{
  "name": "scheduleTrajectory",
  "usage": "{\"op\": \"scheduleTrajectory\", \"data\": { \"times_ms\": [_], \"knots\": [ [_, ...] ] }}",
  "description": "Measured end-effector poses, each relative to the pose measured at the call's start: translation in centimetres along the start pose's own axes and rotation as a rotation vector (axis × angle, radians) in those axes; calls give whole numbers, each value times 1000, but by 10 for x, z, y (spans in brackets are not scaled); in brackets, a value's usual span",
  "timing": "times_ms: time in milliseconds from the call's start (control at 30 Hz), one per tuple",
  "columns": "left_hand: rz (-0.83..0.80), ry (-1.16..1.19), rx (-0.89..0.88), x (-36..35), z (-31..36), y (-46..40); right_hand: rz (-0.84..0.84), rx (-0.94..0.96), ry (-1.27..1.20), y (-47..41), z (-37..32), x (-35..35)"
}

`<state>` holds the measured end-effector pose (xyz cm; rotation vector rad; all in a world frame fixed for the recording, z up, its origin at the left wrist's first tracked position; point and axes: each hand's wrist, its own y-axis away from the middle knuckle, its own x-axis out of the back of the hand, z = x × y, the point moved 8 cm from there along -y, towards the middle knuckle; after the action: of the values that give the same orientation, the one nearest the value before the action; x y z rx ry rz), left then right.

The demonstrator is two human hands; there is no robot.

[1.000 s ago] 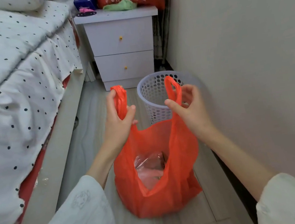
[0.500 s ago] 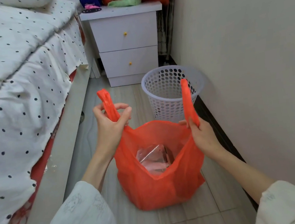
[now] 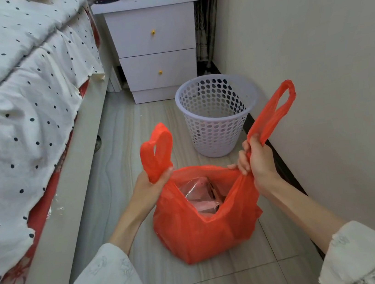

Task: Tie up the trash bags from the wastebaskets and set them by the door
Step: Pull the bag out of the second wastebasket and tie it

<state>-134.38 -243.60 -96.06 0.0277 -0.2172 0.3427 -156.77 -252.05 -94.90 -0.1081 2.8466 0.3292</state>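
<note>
An orange plastic trash bag [image 3: 206, 230] sits on the tiled floor between the bed and the wall, its mouth open, with clear plastic wrapping showing inside. My left hand [image 3: 150, 186] grips the base of the bag's left handle loop [image 3: 157, 149], which stands upright. My right hand [image 3: 257, 158] grips the base of the right handle loop [image 3: 278, 107], stretched up and right toward the wall. Just beyond the bag stands a white perforated wastebasket [image 3: 216, 116] with no bag in it.
A bed [image 3: 18, 93] with a white dotted cover runs along the left. A white two-drawer nightstand [image 3: 154, 47] stands at the far end with a green cloth on top. The wall [image 3: 328, 74] closes the right side of the narrow floor strip.
Both hands have slid down to the bases of the handles and lowered. The right handle is now pulled out to the right toward the wall; the bag's mouth is stretched wider.
</note>
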Motion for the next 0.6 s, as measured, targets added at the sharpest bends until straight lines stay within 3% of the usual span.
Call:
{"op": "scheduleTrajectory", "data": {
  "times_ms": [67,167,333,433,533,600],
  "knots": [
    [64,100,24,1,0,0,24,-33,-25,-3,1,4],
    [188,461,101,9,-7,1,44,-154,-131,-6,7,12],
    [267,636,166,11,-17,2,-36,-264,-165,-5,16,0],
    [268,831,250,15,-27,1,-61,-212,-88,-9,20,-5],
    [274,941,282,17,-36,0,-74,-62,161,-10,21,-4],
    [306,960,285,21,-39,0,-65,-32,136,-11,19,-2]
  ]
}}
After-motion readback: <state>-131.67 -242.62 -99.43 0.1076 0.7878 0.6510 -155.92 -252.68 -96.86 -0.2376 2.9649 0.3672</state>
